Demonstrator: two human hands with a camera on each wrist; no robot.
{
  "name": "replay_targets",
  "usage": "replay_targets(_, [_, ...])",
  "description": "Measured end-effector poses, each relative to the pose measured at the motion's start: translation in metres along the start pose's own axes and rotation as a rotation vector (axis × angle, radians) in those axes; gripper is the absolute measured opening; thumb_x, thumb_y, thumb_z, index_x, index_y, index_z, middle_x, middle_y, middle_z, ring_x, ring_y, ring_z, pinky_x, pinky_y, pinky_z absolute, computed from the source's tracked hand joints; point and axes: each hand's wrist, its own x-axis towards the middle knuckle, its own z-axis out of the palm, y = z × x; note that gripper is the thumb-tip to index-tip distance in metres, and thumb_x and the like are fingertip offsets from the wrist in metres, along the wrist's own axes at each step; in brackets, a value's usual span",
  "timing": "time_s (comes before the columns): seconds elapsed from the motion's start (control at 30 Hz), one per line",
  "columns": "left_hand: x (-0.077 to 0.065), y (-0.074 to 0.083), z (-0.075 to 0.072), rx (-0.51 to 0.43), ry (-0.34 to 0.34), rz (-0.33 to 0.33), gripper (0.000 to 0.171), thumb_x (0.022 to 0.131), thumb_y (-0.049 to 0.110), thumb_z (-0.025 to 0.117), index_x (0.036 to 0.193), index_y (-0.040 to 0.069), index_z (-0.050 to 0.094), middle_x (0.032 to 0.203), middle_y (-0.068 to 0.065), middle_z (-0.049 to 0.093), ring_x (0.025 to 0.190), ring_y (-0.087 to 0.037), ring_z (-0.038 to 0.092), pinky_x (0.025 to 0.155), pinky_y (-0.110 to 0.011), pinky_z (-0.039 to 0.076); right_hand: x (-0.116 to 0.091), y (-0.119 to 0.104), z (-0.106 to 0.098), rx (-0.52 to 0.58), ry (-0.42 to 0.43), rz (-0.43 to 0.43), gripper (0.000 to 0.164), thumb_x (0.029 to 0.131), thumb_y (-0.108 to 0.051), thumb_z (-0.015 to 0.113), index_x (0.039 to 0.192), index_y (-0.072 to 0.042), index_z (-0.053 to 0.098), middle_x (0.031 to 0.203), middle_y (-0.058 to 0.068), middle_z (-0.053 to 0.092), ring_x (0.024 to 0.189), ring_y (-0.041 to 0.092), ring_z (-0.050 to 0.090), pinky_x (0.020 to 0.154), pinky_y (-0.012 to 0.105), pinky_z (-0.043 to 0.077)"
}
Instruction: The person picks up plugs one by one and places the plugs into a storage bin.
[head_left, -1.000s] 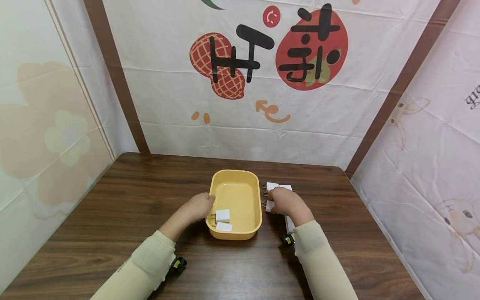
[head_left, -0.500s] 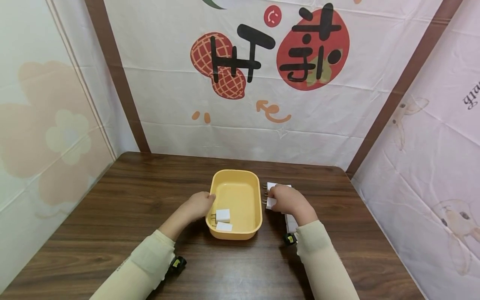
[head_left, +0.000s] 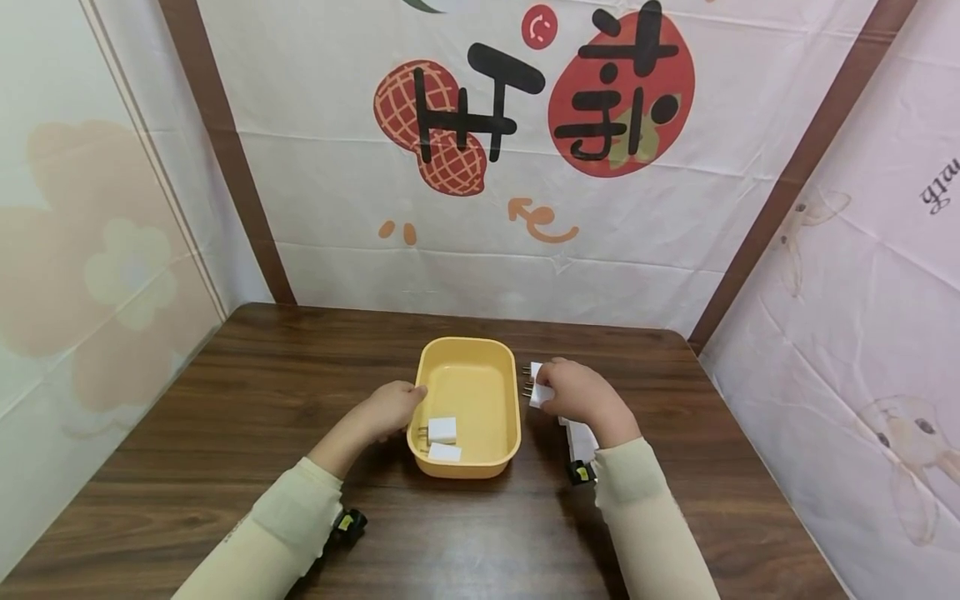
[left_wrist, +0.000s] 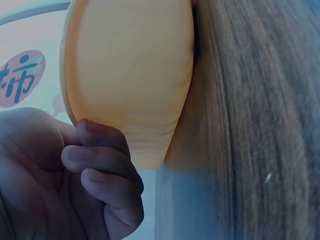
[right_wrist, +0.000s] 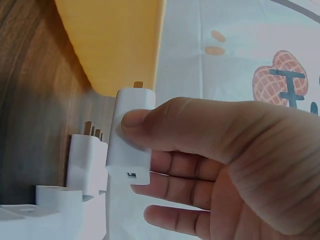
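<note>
Right hand [head_left: 585, 396] clamped on 1 white charger [right_wrist: 125, 157], thumb pressed to its flat face, fingers behind, and the lowest finger I can make out standing clear of it! It's outside the yellow tub [head_left: 465, 471], just beside the right wall, pins aimed that way. Left hand [head_left: 384, 408] pinches the tub's left side, thumb over the rim, fingertips curled at the outer wall.

Now the danger! That face looks slick, and my thumb sits toward the pin end, so a loose pinch might let the charger swivel or drop. Carry it too low and the pins could snag the rim. Its neighbours are packed close by; a careless knuckle could scatter them. And over on the left, a hard tug on the rim might tilt the tub and send its load sliding.

The count, then! 1 tub on 1 table [head_left: 217, 417]. 2 chargers inside it, a back charger [head_left: 442, 429] and a front charger [head_left: 445, 453], both down in the near left corner. 1 in my grip. Beside that, the outside pile [head_left: 579, 440]: at least 2, but my own hand covers part of it, so no full tally there. 2 black boxes, 1 by each wrist!
</note>
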Motion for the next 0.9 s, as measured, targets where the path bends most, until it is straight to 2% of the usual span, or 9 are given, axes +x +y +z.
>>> replay_targets(0.5, [0.003, 0.000, 0.000, -0.016, -0.013, 0.008, 0.052, 0.113, 0.038, 0.030, 0.089, 0.003, 0.061, 0.060, -0.010, 0.055, 0.049, -0.021, 0.048, 0.043, -0.031, 0.041, -0.007, -0.017, -0.019, -0.018, 0.059, -0.038, 0.022, 0.084, -0.013, 0.075, 0.106, -0.012, 0.071, 0.105, 0.000, 0.063, 0.088, 0.015, 0.058, 0.079, 0.036, 0.052])
replay_targets(0.73, [0.001, -0.002, -0.003, -0.039, -0.016, -0.027, 0.052, 0.113, 0.038, 0.030, 0.092, 0.002, 0.061, 0.058, -0.007, 0.053, 0.048, -0.020, 0.048, 0.042, -0.031, 0.041, -0.002, -0.027, -0.019, -0.026, 0.052, -0.072, 0.024, 0.089, -0.017, 0.076, 0.112, -0.011, 0.072, 0.109, 0.000, 0.065, 0.094, 0.015, 0.062, 0.084, 0.034, 0.054])
replay_targets(0.9, [0.001, 0.000, -0.002, -0.054, -0.029, -0.007, 0.053, 0.113, 0.038, 0.030, 0.091, 0.002, 0.061, 0.057, -0.006, 0.053, 0.046, -0.018, 0.046, 0.041, -0.030, 0.040, -0.001, -0.034, -0.021, -0.014, 0.061, -0.070, 0.025, 0.089, -0.022, 0.077, 0.111, -0.011, 0.072, 0.108, -0.001, 0.065, 0.092, 0.014, 0.061, 0.083, 0.033, 0.053])
